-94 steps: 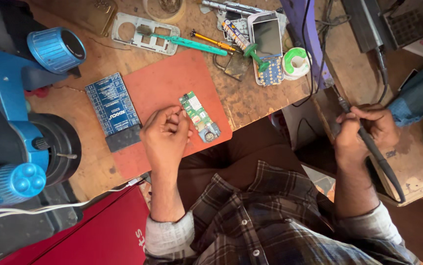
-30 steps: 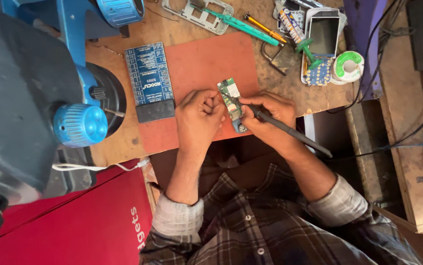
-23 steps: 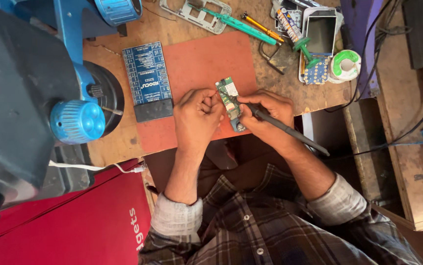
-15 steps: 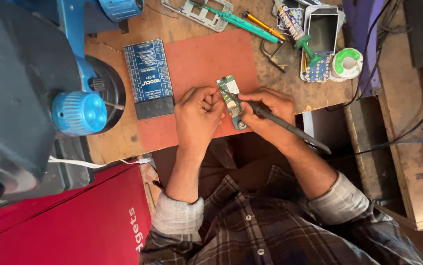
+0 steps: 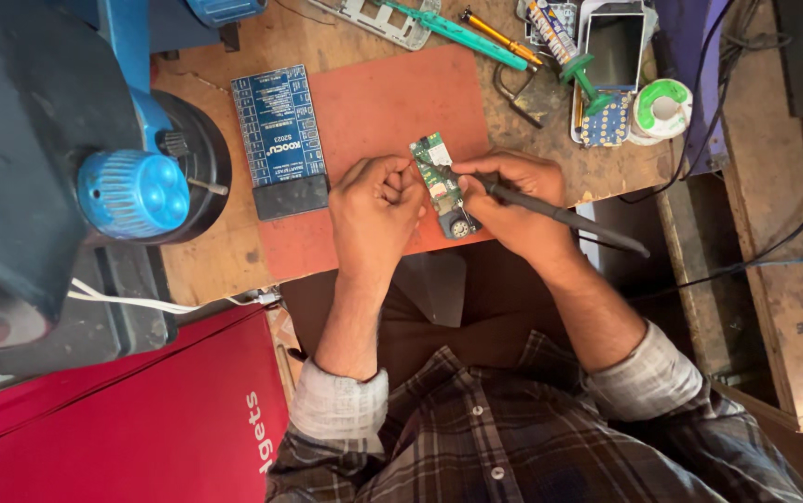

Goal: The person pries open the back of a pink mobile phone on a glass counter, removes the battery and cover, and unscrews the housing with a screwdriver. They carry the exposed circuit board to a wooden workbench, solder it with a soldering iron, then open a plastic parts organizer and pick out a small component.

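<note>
Left hand (image 5: pixel 375 207) pinches a circuit board (image 5: pixel 441 183) near the red mat's (image 5: pixel 374 102) front edge; right hand (image 5: pixel 515 203) grips a soldering iron (image 5: pixel 560 212) touching it.

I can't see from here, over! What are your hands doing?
Left hand pinching the small green circuit board on the red mat. Right hand holding black soldering iron, tip on the board. Nothing in the way.

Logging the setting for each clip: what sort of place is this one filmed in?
Most likely a small electronics or phone repair bench. The right hand holds a corded soldering iron to a small green circuit board on an orange work mat, with a phone and screwdrivers lying nearby.
</note>
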